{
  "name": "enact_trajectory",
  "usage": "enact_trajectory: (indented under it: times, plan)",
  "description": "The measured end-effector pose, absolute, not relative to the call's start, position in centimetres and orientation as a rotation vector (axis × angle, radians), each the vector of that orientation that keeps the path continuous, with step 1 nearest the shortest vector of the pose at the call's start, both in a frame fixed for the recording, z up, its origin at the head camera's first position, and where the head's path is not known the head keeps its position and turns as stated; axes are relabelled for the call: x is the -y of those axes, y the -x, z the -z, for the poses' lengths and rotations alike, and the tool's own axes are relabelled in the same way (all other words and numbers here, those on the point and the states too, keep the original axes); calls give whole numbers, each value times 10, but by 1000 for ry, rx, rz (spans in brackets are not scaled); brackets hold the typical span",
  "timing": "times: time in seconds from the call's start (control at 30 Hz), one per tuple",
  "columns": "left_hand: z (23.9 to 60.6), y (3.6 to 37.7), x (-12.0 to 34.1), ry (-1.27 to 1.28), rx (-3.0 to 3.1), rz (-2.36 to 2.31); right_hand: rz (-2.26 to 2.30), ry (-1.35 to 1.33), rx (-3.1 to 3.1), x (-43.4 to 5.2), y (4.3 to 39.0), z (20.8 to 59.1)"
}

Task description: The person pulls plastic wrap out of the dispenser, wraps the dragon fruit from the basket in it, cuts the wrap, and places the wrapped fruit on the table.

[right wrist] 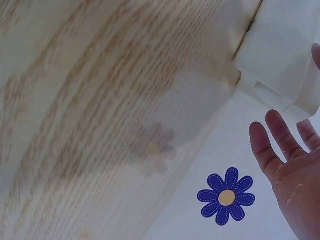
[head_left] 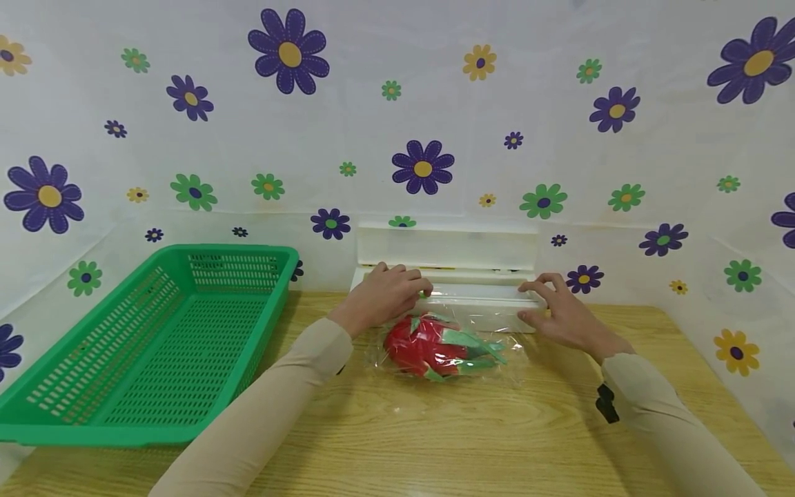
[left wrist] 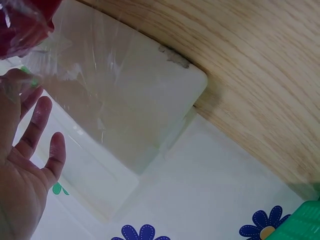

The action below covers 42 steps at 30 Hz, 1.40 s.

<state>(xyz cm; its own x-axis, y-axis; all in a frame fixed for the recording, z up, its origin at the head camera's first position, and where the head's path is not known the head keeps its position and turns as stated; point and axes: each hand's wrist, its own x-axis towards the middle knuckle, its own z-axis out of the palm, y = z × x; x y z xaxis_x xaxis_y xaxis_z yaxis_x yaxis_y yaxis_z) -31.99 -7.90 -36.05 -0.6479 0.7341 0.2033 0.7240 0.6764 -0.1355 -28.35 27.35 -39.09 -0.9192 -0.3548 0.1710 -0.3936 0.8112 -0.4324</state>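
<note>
Cling-film dispenser (head_left: 447, 293), white, lid up, sits at far edge of the wooden table (head_left: 435, 428), long axis running left-right. Left hand (head_left: 381, 297) rests on its left end, fingers curled over the front lip, seems to pinch the film edge there, hard to confirm. Right hand (head_left: 559, 310) on the right end, thumb at the front face and fingers on top, clasping the box corner. Film sheet (head_left: 491, 324) comes off the dispenser toward the near side and lies over the dragon fruit (head_left: 435, 348), which sits just near of the box, between the two hands, closer to the left hand. Green basket (head_left: 155, 345) well apart on the left, flowered backdrop (head_left: 422, 166) behind
</note>
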Motion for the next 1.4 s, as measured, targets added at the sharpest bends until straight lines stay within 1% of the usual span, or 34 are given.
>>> enact_trajectory:
  times: [0.9,1.4]
  plan:
    - [360,322,88,1175,2693,17,-749,-604,2890,-274,282,392]
    - [348,324,89,1115,2851,120,-737,-600,2902,-275,284,392]
